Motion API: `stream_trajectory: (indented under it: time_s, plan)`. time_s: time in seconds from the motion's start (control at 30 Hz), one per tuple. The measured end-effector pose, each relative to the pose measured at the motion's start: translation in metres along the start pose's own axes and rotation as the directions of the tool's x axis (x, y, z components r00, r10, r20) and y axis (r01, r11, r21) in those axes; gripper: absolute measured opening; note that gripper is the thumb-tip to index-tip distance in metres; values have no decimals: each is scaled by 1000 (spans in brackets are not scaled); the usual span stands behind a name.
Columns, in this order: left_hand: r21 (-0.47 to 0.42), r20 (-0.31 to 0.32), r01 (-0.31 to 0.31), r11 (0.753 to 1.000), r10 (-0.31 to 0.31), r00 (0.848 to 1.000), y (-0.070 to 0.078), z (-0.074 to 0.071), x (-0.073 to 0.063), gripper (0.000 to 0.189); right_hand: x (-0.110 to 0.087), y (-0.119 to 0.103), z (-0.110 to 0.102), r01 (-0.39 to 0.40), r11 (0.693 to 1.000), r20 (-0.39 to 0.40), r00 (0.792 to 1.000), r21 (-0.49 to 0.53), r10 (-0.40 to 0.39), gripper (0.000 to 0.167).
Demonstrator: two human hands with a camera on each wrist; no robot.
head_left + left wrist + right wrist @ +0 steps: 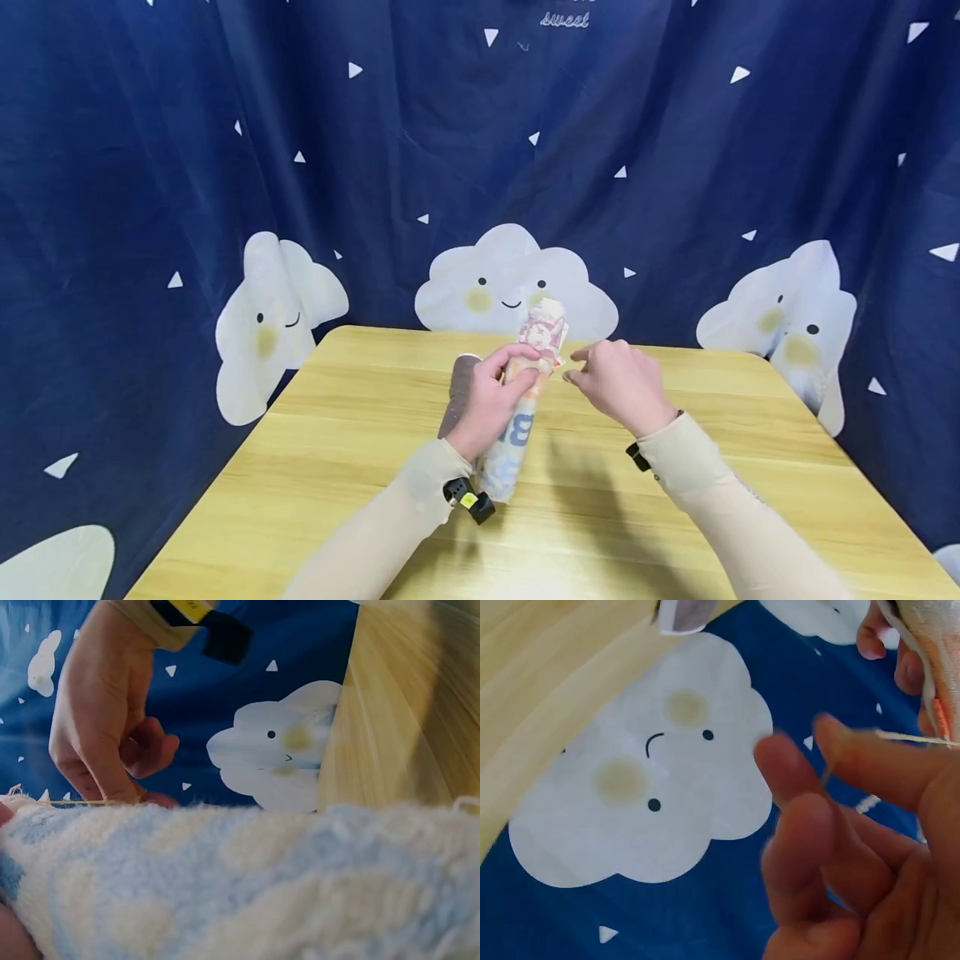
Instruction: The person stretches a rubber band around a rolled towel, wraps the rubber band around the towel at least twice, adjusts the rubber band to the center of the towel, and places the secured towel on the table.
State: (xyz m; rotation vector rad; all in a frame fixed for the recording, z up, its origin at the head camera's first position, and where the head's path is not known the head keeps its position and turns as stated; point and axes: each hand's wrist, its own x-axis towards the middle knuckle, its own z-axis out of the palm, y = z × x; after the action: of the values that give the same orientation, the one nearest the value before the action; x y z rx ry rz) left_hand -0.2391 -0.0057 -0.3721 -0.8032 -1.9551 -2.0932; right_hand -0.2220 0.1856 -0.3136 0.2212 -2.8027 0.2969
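My left hand [486, 407] grips a rolled towel [516, 435] round its middle, thumb across the front, and holds it tilted above the table. The towel is fluffy, pale blue and white at the lower end, orange and pink toward the top; in the left wrist view its pile fills the lower half. To the right of it is my right hand [622, 385], apart from the towel, with fingers bent. A thin yellowish elastic band [907, 737] is hooked on these fingers and stretches toward the towel. Where it meets the towel is hard to see.
A brown roll with a white end [459, 392] is beside my left hand, partly hidden by it. The wooden table [337, 417] reaches back to a dark blue curtain [480, 125] printed with clouds and triangles.
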Motion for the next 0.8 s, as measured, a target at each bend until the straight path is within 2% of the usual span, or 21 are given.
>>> stream_trajectory:
  time_s: [0.07, 0.13, 0.17, 0.23, 0.27, 0.3, 0.33, 0.37, 0.4, 0.47, 0.53, 0.57, 0.6, 0.7, 0.8]
  plan:
    - [12, -9, 12, 1000, -12, 1000, -1, 0, 1, 17, 2, 1, 10, -13, 999, -96, 995, 42, 17, 29]
    - [17, -16, 14, 1000, -14, 1000, -2, 1, 2, 17, 5, 0, 20, -18, 995, -233, 971, 101, 42, 29]
    - [18, -17, 10, 1000, -10, 1000, -2, 0, 3, 17, 7, -1, 25, -18, 989, -310, 949, 147, 64, 27]
    - [11, -25, 6, 1000, -5, 1000, -1, 1, 5, 17, 13, -4, 34, -16, 966, -449, 883, 259, 135, 24]
    - [5, -30, 3, 1000, -3, 1000, -1, 2, 6, 17, 16, -6, 39, -8, 943, -497, 848, 332, 182, 22]
    - [2, -34, 2, 1000, -2, 999, -1, 2, 6, 17, 19, -9, 42, 1, 908, -518, 821, 419, 239, 21]
    - [1, -36, -4, 1000, 4, 999, 0, 2, 7, 16, 23, -13, 44, 14, 862, -527, 797, 507, 297, 20]
    - [-1, -38, -8, 1000, 8, 999, 1, 2, 8, 16, 27, -16, 46, 39, 800, -521, 778, 598, 351, 19]
    - [-3, -40, -11, 1000, 11, 999, 1, 3, 9, 16, 31, -20, 48, 63, 723, -495, 769, 688, 404, 17]
    - [-7, -51, -15, 1000, 15, 999, 1, 3, 11, 16, 36, -26, 51, 122, 531, -422, 763, 839, 491, 16]
    - [-10, -72, -18, 1000, 18, 997, 2, 4, 12, 16, 38, -32, 52, 182, 343, -351, 765, 922, 539, 20]
    - [-10, -86, -17, 1000, 16, 996, 3, 3, 12, 16, 38, -34, 53, 206, 263, -322, 772, 942, 548, 24]
    - [-12, -101, -14, 1000, 13, 995, 4, 3, 12, 16, 37, -36, 54, 224, 197, -297, 780, 954, 550, 27]
    - [4, -139, 15, 1000, -14, 990, 7, 2, 12, 16, 32, -39, 57, 254, 53, -245, 828, 966, 504, 30]
    - [22, -157, 56, 998, -52, 986, 8, 2, 12, 17, 27, -40, 60, 239, -64, -189, 882, 969, 431, 21]
